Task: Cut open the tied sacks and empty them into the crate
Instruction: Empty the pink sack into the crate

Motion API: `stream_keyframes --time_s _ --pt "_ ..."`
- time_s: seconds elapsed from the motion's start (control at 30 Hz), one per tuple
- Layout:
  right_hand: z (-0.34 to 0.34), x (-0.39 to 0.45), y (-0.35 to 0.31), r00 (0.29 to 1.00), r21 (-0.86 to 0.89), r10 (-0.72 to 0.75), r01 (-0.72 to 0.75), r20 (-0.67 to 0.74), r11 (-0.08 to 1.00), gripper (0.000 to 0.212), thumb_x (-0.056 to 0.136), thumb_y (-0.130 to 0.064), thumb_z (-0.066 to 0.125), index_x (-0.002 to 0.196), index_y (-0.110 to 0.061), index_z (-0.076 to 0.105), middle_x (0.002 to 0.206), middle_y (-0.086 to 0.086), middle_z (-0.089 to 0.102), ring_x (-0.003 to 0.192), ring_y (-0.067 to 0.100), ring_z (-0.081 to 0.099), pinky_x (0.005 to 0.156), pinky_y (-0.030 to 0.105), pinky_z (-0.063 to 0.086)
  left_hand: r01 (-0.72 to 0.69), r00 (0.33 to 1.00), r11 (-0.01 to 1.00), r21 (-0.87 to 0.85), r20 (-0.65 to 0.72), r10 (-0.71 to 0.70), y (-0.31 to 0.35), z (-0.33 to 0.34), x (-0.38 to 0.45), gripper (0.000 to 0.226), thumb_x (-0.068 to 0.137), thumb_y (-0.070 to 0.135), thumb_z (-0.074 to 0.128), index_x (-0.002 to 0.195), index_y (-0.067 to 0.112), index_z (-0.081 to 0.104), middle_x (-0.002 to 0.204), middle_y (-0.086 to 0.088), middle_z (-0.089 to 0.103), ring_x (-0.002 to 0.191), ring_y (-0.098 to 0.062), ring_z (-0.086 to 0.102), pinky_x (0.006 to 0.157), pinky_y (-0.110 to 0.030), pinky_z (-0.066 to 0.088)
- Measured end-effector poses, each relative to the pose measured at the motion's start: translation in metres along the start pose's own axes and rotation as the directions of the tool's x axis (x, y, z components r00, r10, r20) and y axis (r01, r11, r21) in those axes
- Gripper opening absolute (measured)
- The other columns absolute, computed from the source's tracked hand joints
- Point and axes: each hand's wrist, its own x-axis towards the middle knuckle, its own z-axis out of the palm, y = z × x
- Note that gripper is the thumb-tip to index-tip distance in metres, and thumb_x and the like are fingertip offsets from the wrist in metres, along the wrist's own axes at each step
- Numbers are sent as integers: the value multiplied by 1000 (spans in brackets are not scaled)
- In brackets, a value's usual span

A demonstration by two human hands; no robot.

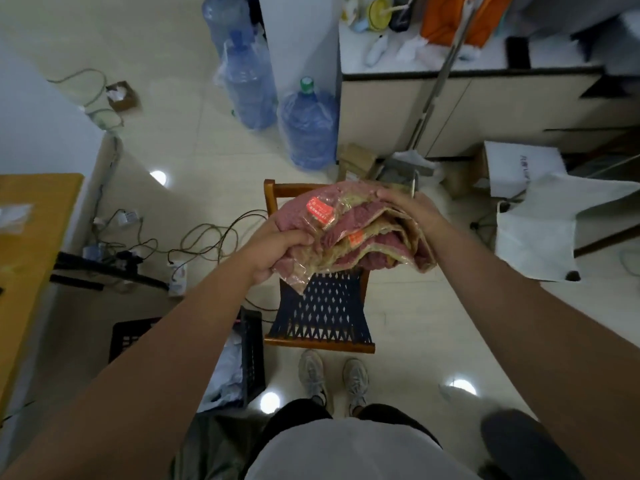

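Both my hands hold up a stack of clear plastic packets (356, 230) filled with pink and tan fabric, each with a red label. My left hand (277, 247) grips the stack's near left corner, fingers curled round it. My right hand (412, 209) grips the far right edge; a thin metal blade, possibly scissors (414, 183), sticks up behind its fingers. The stack hangs above a wooden chair (322, 313) with a dark blue woven seat. A black plastic crate (252, 355) stands on the floor to the chair's left, partly hidden by my left forearm, with pale plastic wrapping inside.
Three blue water jugs (308, 126) stand on the floor beyond the chair. Cables (207, 237) trail at the left by a yellow table (31, 237). White sacks (540, 223) and boxes lie right, below a counter (467, 74). My shoes (332, 379) are just before the chair.
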Motion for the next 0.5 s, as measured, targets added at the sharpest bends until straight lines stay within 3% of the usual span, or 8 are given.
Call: stream_keyframes --time_s 0.13,0.23,0.4,0.43,0.5 --pt "-17 -5 -9 999 45 -3 4 -40 999 44 87 -41 71 113 -8 57 86 4 73 59 8 71 46 18 52 -34 999 998 -49 37 36 12 10 31 61 74 5 73 132 16 55 117 -18 68 97 -29 71 74 -38 57" --pt "-39 -5 -18 999 34 -35 36 -38 999 53 85 -47 70 120 -7 59 94 7 74 81 18 74 57 24 56 -44 995 997 -71 84 50 25 25 49 58 78 4 70 132 20 55 115 -13 70 102 -27 70 78 -39 57" --pt "-83 -1 -33 991 116 -78 65 110 991 21 95 -31 60 105 -12 61 90 5 72 81 17 71 71 29 58 -29 990 996 -85 137 41 48 57 78 64 72 8 72 133 18 55 118 -15 68 106 -30 68 85 -44 56" --pt "-95 5 -35 988 96 -91 79 124 992 23 94 -33 61 105 -12 61 93 5 72 83 17 70 72 29 57 -35 990 997 -71 137 45 53 65 86 65 72 8 72 133 20 55 118 -14 68 107 -30 68 87 -45 56" --pt "-120 25 -37 990 -69 -138 139 19 988 41 86 -38 72 108 -12 49 109 2 66 93 12 67 76 27 54 -58 991 998 -26 119 60 59 83 101 61 77 5 71 134 21 54 116 -12 69 105 -28 69 84 -42 57"
